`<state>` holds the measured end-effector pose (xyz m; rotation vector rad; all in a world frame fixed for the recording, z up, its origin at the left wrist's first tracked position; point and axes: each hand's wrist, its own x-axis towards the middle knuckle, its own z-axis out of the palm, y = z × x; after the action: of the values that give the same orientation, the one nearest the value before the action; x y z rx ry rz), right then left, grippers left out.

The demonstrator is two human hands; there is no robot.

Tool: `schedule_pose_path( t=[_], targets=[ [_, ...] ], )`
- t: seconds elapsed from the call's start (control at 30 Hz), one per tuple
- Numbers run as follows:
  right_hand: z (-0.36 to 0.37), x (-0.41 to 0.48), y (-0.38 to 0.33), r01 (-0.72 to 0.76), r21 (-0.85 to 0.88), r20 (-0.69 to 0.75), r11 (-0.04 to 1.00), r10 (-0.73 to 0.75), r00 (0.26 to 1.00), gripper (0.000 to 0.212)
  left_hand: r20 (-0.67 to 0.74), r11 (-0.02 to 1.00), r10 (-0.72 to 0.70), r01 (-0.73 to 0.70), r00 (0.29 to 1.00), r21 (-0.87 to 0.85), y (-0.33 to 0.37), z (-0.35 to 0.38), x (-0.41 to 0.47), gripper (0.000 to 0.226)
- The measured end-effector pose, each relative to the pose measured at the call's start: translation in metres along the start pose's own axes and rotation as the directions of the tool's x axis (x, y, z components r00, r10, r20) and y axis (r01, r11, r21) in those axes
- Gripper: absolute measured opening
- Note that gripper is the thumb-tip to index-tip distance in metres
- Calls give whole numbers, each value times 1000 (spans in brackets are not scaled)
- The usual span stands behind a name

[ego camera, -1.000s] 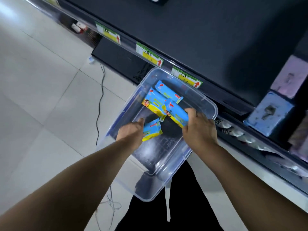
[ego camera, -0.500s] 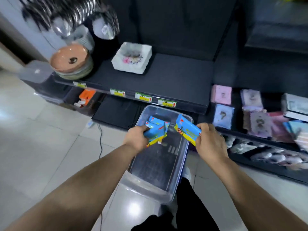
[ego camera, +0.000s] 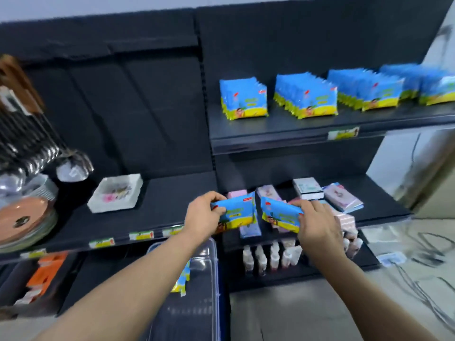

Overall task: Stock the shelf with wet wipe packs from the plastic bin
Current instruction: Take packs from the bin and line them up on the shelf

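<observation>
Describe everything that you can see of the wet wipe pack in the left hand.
The wet wipe pack is a flat soft pouch, glossy like plastic film, blue above and yellow below, with a small red mark near its top right corner. It is held roughly upright, front toward the camera, in the air before the lower shelf. The left hand grips its left edge; nothing else plainly touches it.
</observation>
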<state>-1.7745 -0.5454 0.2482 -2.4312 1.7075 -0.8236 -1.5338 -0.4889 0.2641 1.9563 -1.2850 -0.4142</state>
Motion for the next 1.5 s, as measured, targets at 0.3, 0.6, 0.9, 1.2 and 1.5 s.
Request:
schedule_pose_path(
  t=[0.3,0.6,0.9,1.2,1.5],
  targets=[
    [-66,75,81,-60,89,-139,994,72,988,38,-204,973,220,-228,954,-19,150,40,82,17],
    [-84,164,105,99,284,-179,954,-48,983,38,-416,989,145,-147,898,27,202,40,135,21],
    [-67,234,64,272,382,-278,883,-171,945,33,-447,997,72,-82,892,-3,185,5,212,19],
    [-23,303,16,256,346,-251,903,-174,952,33,-265,985,15,-59,964,-159,140,5,295,20],
    [22,338,-44,253,437,-114,863,-226,967,44,-343,836,-155,-62,926,-545,112,2,308,35]
  ],
)
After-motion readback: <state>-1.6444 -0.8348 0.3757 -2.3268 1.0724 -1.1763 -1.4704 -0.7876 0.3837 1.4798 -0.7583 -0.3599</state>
